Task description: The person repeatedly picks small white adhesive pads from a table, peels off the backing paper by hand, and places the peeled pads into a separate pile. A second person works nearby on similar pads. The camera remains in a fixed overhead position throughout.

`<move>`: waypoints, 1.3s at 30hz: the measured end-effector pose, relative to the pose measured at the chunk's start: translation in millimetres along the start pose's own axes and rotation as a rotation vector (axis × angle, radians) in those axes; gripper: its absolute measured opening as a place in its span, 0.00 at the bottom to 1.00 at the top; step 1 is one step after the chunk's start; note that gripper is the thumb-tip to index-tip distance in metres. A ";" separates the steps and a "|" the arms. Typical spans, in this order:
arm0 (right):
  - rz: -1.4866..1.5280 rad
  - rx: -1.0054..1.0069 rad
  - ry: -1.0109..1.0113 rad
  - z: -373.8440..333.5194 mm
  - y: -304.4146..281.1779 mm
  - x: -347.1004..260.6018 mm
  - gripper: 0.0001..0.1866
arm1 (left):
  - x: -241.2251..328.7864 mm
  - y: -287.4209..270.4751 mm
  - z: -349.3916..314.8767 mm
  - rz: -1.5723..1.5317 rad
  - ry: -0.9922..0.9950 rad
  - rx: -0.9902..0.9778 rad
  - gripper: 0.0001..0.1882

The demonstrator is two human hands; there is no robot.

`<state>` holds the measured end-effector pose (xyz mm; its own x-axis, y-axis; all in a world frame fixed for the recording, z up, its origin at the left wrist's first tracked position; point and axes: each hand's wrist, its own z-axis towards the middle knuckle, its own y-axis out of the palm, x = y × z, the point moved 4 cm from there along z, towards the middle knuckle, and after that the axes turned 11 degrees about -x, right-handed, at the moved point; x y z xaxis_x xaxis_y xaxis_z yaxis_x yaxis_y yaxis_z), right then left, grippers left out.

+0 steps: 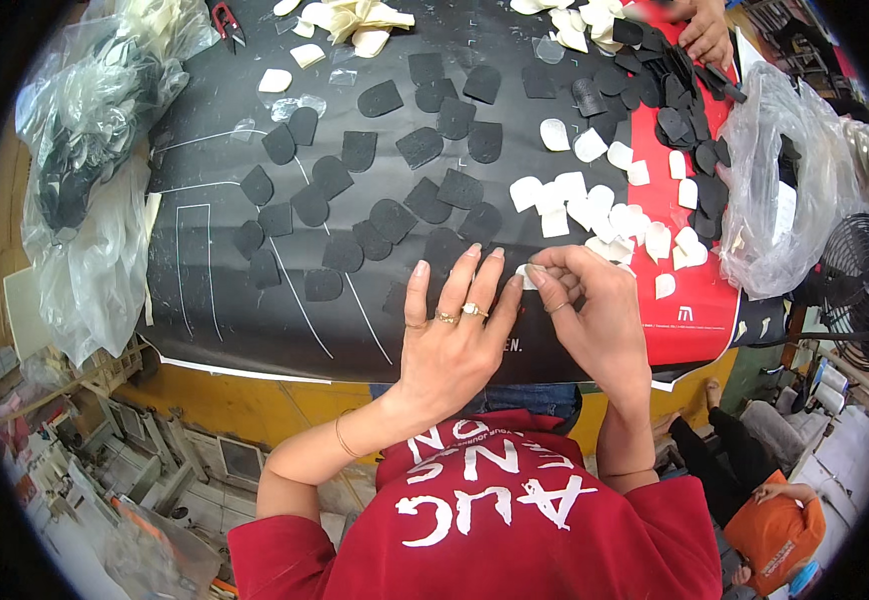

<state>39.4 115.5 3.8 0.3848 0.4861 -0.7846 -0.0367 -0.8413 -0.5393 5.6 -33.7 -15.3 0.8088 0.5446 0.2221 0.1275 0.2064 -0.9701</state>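
Note:
My left hand lies over the black sheet with its fingers stretched and apart, rings on two of them. Its fingertips reach the edge of a black piece with one rounded end. Between the thumb and forefinger of my right hand is a small white piece, pinched right beside my left index fingertip. Several black rounded pieces lie scattered beyond my left hand. Past my right hand sits a loose group of similar white pieces.
Clear plastic bags, one with dark pieces at left and another at right, flank the table. Red-handled cutters lie far left, near cream pieces. Black pieces are heaped near another person's hand. A fan stands at right.

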 end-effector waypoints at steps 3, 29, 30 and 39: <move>0.088 0.063 -0.024 -5.9 2.8 0.4 0.15 | 1.4 -0.6 0.6 0.034 0.006 -0.013 0.14; -0.500 0.249 -0.204 -31.0 24.9 12.2 0.23 | 3.2 0.6 0.0 0.072 0.030 -0.038 0.18; -0.616 0.230 -0.187 -34.5 27.2 11.8 0.22 | 2.9 0.5 -0.2 0.075 0.032 -0.043 0.19; -0.747 0.368 -0.066 -47.7 28.7 17.4 0.26 | 1.9 -0.7 1.3 0.072 0.037 -0.016 0.20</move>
<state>89.1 88.5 -10.7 0.3726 0.9082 -0.1907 -0.0969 -0.1663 -0.9813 6.3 -31.8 -14.1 0.8369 0.5270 0.1479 0.0771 0.1540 -0.9851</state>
